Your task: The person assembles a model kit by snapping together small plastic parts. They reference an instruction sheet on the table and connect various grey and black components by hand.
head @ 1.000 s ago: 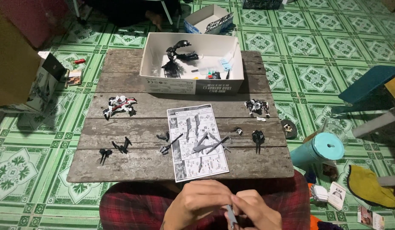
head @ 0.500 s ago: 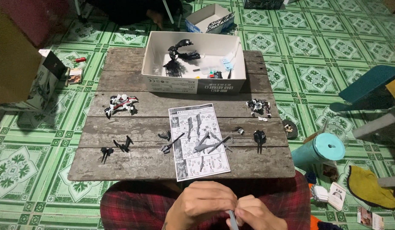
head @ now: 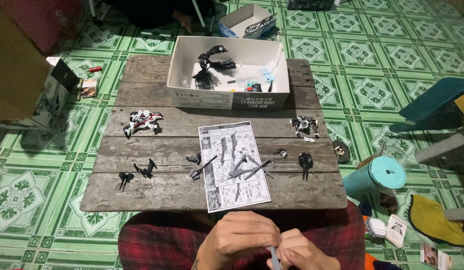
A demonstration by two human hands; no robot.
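Note:
My left hand (head: pixel 239 237) and my right hand (head: pixel 302 252) meet at the bottom edge, above my lap in red plaid cloth. Together they pinch a small grey plastic piece (head: pixel 273 256), which sticks down out of view. In front of them lies a printed instruction sheet (head: pixel 233 164) on a low wooden table (head: pixel 157 192), with several dark model parts (head: pixel 244 167) on it. More small black parts (head: pixel 142 170) lie to the left, and a half-built white, red and black model section (head: pixel 142 121) sits further back left.
An open white cardboard box (head: pixel 227 97) with black parts stands at the table's far edge. Another small model section (head: pixel 305 125) lies at right. A teal cylinder (head: pixel 377 177), a yellow cloth (head: pixel 434 220) and leaflets lie on the green tiled floor to the right.
My hands have shifted slightly while working the small grey piece; the view has moved a little. Nothing on the table has moved.

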